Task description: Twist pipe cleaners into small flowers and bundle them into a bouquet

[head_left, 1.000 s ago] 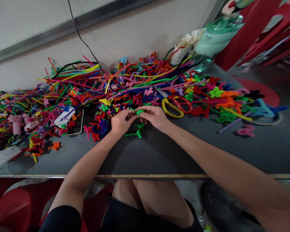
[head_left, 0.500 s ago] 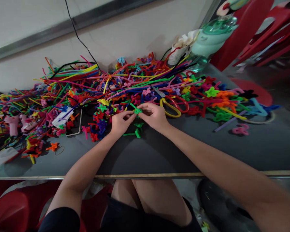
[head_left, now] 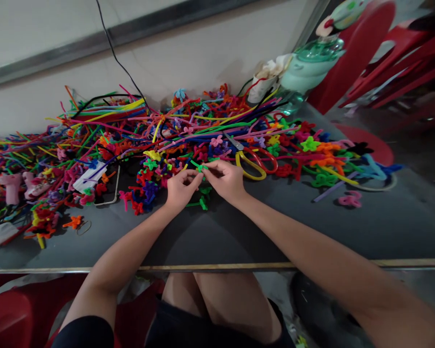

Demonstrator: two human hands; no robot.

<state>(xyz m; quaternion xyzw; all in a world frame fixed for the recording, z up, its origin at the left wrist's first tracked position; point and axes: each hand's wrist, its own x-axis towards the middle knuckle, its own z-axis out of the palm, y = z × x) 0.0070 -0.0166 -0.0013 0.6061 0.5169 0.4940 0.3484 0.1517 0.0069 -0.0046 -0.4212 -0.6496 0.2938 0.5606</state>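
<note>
My left hand (head_left: 180,186) and my right hand (head_left: 224,179) meet over the dark table (head_left: 239,232), both pinching a small green pipe-cleaner piece (head_left: 201,167) between their fingertips. Just below the hands lie other green twisted pieces (head_left: 203,200) on the table. Behind the hands spreads a big heap of coloured pipe cleaners (head_left: 174,130) and small twisted flower shapes. Yellow-and-red scissors (head_left: 255,162) lie just right of my right hand.
A white wall with a black cable (head_left: 119,58) runs behind the table. A pale green jar (head_left: 310,63) and a paper cup (head_left: 264,82) stand at the back right. Red plastic chairs (head_left: 384,53) are beyond. A phone-like slab (head_left: 105,186) lies at the left. My knees sit below the table's edge (head_left: 217,266).
Both hands stay together on the green piece, the fingers working it and drawing closer. The view has shifted slightly, so things sit a little further left.
</note>
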